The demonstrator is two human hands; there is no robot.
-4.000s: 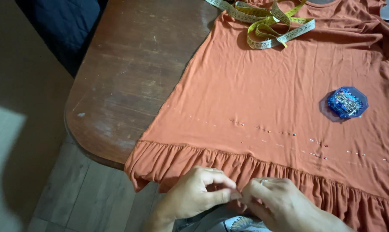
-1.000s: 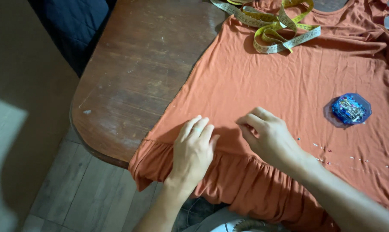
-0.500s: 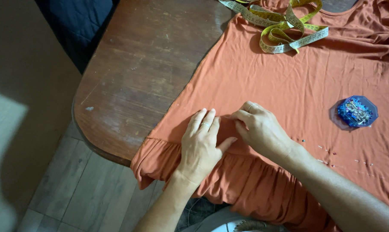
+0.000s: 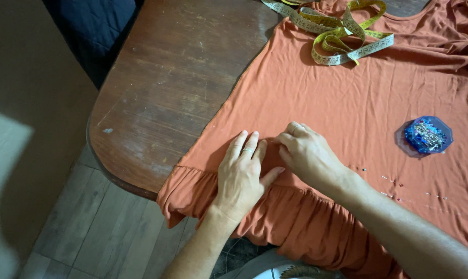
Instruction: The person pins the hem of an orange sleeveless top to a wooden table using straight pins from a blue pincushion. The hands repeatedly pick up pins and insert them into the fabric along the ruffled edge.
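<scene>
Left hand [image 4: 242, 178] pressed flat, fingers spread open, on the orange dress [image 4: 347, 129] spread over the tabletop [image 4: 166, 88]. Right hand [image 4: 307, 155] just beside, fingers curled, pinching the cloth above the ruffle.

left hand [image 4: 241, 178] flat, right hand [image 4: 309, 155] curled

Both hands [image 4: 275, 165] moved up onto the dress [image 4: 347, 103].

Rust-orange dress [image 4: 347, 113] spread flat on the table, ruffled hem hanging over the near edge
</scene>
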